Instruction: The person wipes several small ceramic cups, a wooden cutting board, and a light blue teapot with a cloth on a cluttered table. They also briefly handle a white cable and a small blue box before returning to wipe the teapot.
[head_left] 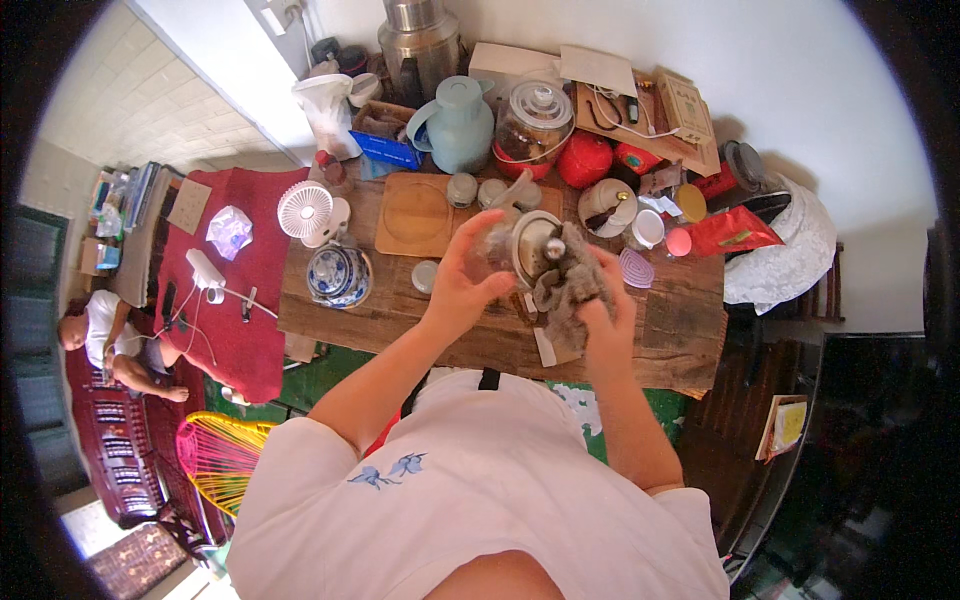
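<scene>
Wiping, seemingly: left hand [466,282] is cupping the pot [490,250], grip half-curled; right hand [608,308] is clutching the cloth [568,290]; turning likely needed next.

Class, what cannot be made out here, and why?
Head view: some fingertips of the right hand, hidden by the grey cloth.
Head view: part of the glass pot, hidden by the left hand.
Head view: top of the metal flask, cut off by the upper edge.
Head view: whether the seated person holds anything, too small.
</scene>
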